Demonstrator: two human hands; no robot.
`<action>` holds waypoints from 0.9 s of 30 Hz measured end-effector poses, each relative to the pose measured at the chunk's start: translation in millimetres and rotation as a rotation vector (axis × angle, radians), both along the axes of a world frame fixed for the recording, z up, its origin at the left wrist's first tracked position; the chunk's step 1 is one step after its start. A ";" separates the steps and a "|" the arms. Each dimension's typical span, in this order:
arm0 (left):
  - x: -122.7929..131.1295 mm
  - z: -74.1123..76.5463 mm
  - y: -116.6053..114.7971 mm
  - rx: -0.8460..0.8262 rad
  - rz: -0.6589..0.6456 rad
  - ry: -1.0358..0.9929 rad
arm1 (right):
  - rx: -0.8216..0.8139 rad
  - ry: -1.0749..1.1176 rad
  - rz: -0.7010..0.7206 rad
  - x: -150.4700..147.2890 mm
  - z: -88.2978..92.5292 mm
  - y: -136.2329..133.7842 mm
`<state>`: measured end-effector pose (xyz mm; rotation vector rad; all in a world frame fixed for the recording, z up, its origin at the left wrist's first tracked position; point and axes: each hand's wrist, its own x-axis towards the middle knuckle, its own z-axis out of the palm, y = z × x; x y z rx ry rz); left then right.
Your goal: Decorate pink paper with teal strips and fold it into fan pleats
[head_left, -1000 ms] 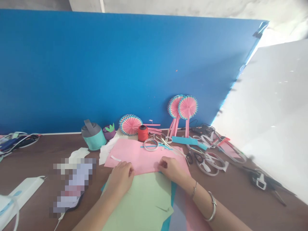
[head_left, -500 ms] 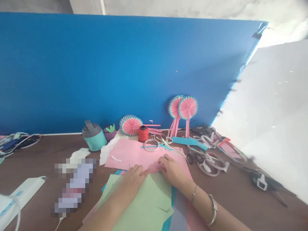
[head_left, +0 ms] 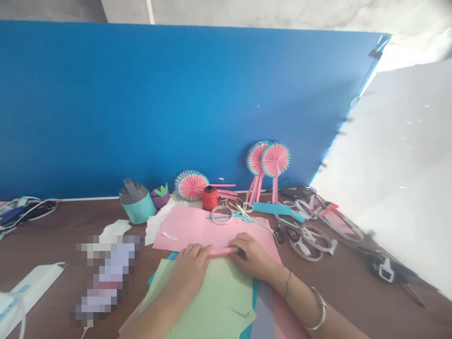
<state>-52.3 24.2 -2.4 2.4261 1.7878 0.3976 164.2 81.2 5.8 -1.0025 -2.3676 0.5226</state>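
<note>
A narrow pink paper strip (head_left: 219, 254), seemingly folded, spans the gap between my two hands. My left hand (head_left: 192, 266) is closed on its left end, fingers pressed down. Around the right end, my right hand (head_left: 251, 256) is closed too; a small dark patch shows by its fingers, and I cannot make out what it is. Both hands rest over a green paper sheet (head_left: 208, 301), which lies on blue and pink sheets. Just beyond them is a larger pink sheet (head_left: 190, 226), with a roll of tape (head_left: 222, 215) on it.
Pink pleated paper fans (head_left: 276, 159) lean against the blue partition (head_left: 176, 94), near a red thread spool (head_left: 210, 197). A teal pot (head_left: 137, 207) stands back left. Scissors (head_left: 292, 234) and tape rolls (head_left: 314, 242) lie right; a white power strip (head_left: 31, 294) is at left.
The pink strip between my hands now stands out more clearly. My right hand has shifted slightly toward me, and the dark patch at its fingers has come into sight.
</note>
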 end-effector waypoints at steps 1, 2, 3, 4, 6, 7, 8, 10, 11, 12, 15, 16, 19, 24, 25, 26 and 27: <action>-1.7 0.8 0.3 -0.019 0.018 -0.045 | -0.032 0.000 0.008 1.1 1.6 -0.3; -3.2 1.8 0.4 -0.042 0.028 -0.083 | -0.065 -0.004 0.018 2.3 3.1 -0.8; -4.3 3.1 0.2 -0.066 0.029 -0.114 | -0.100 -0.008 0.031 3.6 4.5 -1.3; -5.2 4.5 -0.4 -0.088 0.023 -0.139 | -0.129 -0.012 0.042 5.0 5.5 -1.8; -6.7 7.9 -2.1 -0.119 0.003 -0.182 | -0.159 -0.023 0.061 7.5 6.3 -2.7; -7.5 9.8 -3.3 -0.133 -0.009 -0.203 | -0.160 -0.033 0.070 8.4 6.1 -3.0; -8.4 11.9 -4.5 -0.149 -0.024 -0.227 | -0.151 -0.043 0.079 9.0 5.6 -3.1; -10.5 16.4 -6.7 -0.192 -0.040 -0.280 | -0.115 -0.055 0.086 9.0 4.0 -2.8; -11.6 18.6 -7.6 -0.218 -0.044 -0.304 | -0.099 -0.055 0.084 8.4 3.1 -2.6; -12.4 20.6 -8.1 -0.239 -0.042 -0.321 | -0.087 -0.052 0.078 7.6 2.4 -2.6; -13.3 24.6 -7.8 -0.256 -0.027 -0.316 | -0.094 -0.043 0.047 5.2 2.5 -3.6; -13.2 25.1 -7.1 -0.249 -0.025 -0.304 | -0.107 -0.045 0.039 4.9 3.3 -4.3; -13.5 24.4 -4.6 -0.225 -0.004 -0.290 | -0.171 -0.039 0.026 6.4 6.7 -6.4; -18.5 22.9 -2.0 -0.243 0.079 -0.317 | -0.294 0.015 0.012 10.7 9.6 -6.0; -19.5 23.1 -1.5 -0.247 0.094 -0.317 | -0.295 0.007 0.003 10.8 9.4 -5.6; -20.3 23.3 -0.9 -0.251 0.107 -0.314 | -0.286 -0.006 -0.008 10.5 9.0 -5.2; -20.9 23.6 -0.4 -0.254 0.120 -0.309 | -0.270 -0.022 -0.018 9.9 8.3 -4.9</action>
